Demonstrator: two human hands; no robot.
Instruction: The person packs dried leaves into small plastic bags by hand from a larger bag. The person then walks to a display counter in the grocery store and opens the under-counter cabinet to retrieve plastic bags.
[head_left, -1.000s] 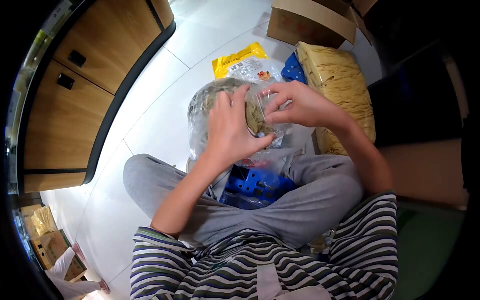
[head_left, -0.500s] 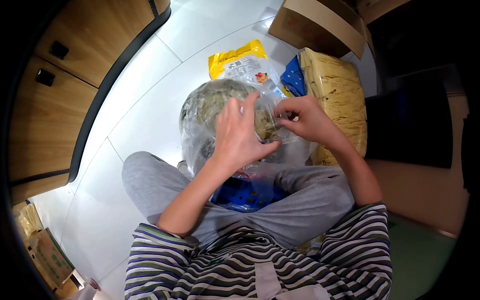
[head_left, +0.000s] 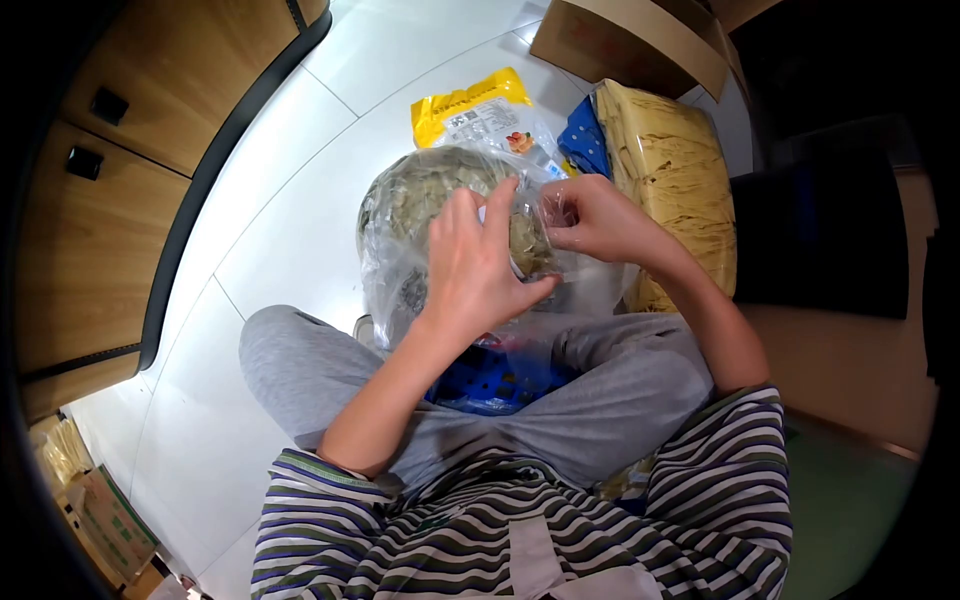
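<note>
A large clear plastic bag (head_left: 405,190) full of greenish-brown dried pieces, leaf-like in look, sits in front of my crossed legs. Over it, my left hand (head_left: 470,255) is curled round a smaller clear plastic bag (head_left: 525,240) with similar pieces showing in it. The thumb and forefinger are apart at this bag's mouth; the other fingers are partly hidden. To the right, my right hand (head_left: 592,220) is closed in a pinch on the bag's clear film. Beneath the bags, a blue plastic basket (head_left: 490,382) shows between my legs.
Just beyond the large bag lies a yellow and clear printed pouch (head_left: 470,108). A pack of yellowish dried sheets (head_left: 675,185) and a blue dotted packet (head_left: 585,140) lie on the right. A cardboard box (head_left: 625,50) stands behind them; wooden cabinets (head_left: 125,190) line the left.
My right hand has shifted slightly up and its fingers have closed in more on the clear film. My left hand keeps nearly the same pose. The view has moved a little.
</note>
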